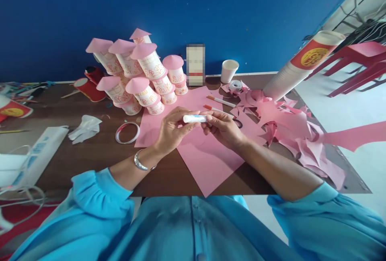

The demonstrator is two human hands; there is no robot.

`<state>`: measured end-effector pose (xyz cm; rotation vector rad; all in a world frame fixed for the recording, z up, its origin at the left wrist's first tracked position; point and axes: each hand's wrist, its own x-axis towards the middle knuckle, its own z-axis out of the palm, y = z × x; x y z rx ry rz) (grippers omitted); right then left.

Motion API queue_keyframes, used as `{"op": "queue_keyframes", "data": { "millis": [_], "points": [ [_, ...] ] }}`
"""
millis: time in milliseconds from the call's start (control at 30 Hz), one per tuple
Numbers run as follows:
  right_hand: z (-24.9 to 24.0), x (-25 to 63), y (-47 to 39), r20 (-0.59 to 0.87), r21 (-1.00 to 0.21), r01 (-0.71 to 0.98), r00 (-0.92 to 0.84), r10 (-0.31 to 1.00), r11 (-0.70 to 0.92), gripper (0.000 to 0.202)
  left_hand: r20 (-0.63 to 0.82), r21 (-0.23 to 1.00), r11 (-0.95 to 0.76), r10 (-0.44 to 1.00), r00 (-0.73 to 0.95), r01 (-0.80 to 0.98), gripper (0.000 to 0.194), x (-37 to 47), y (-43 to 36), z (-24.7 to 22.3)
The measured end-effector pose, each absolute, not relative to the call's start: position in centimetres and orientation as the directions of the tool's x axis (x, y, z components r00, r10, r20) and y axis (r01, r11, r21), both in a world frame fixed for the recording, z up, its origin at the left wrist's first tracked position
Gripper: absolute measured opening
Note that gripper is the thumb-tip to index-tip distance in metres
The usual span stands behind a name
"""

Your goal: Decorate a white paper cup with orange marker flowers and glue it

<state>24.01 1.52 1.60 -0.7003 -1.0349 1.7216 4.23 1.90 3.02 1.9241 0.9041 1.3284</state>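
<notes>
A small white glue stick (194,119) with blue print is held level between both hands, above the pink paper. My left hand (173,126) pinches it from the left, a silver bracelet on the wrist. On the other end are the closed fingers of my right hand (224,127). Pink paper sheets (205,172) lie flat below the hands. Just past the right hand are two markers (221,101), one with an orange end and one with a red end. A dark ring-shaped handle (238,123), perhaps of scissors, shows partly beside the right fingers.
Paper-cup towers (147,62) with pink cone roofs stand at the back left. A tape roll (127,133) and crumpled tissue (86,128) lie left. Pink scraps (289,124) cover the right side, near a tall cup stack (301,66) and a white cup (229,70).
</notes>
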Motion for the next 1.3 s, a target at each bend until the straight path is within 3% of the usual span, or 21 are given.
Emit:
{"op": "queue_keyframes", "data": {
  "millis": [200,367,600,767,867,967,1067,1167,1233,1300],
  "points": [
    [1.2,23.9,1.8,0.030,-0.887,-0.448,-0.293,0.956,-0.109,0.036,0.521,0.808,-0.551,0.833,0.186,0.206,0.026,4.0,2.1,2.1],
    [1.0,24.2,1.9,-0.028,-0.896,-0.383,-0.459,0.888,-0.226,0.038,0.561,0.778,-0.595,0.803,0.202,0.201,0.026,3.5,2.1,1.9],
    [0.6,23.8,2.0,0.039,-0.906,-0.413,-0.307,0.951,-0.096,0.033,0.542,0.796,-0.569,0.822,0.174,0.209,0.027,3.4,2.1,1.5],
    [1.1,24.0,1.7,-0.035,-0.889,-0.393,-0.453,0.891,-0.235,0.039,0.564,0.786,-0.591,0.805,0.184,0.181,0.020,3.4,2.1,1.4],
    [1.3,24.6,2.1,-0.040,-0.898,-0.384,-0.411,0.911,-0.213,0.035,0.563,0.769,-0.611,0.786,0.256,0.188,0.034,2.9,2.8,1.4],
    [1.3,25.6,2.8,0.020,-0.897,-0.435,-0.208,0.978,-0.075,0.034,0.592,0.674,-0.660,0.751,0.292,0.332,0.053,1.6,4.2,1.3],
    [1.2,26.6,3.5,0.037,-0.908,-0.419,-0.072,0.997,0.003,0.037,0.585,0.457,-0.678,0.717,0.380,0.576,0.046,0.4,5.5,0.8],
    [0.9,26.9,3.8,0.044,-0.931,-0.363,-0.039,0.998,0.027,0.037,0.424,0.365,-0.642,0.759,0.493,0.674,0.040,-0.2,5.9,0.0],
    [0.6,26.8,3.7,0.047,-0.943,-0.332,-0.057,0.997,0.026,0.037,0.337,0.371,-0.602,0.797,0.501,0.707,0.028,-0.1,5.9,-0.5],
    [0.3,26.6,3.7,0.053,-0.956,-0.292,-0.080,0.995,0.027,0.038,0.323,0.483,-0.560,0.829,0.457,0.673,0.021,0.1,5.8,-0.7]
  ]
}}
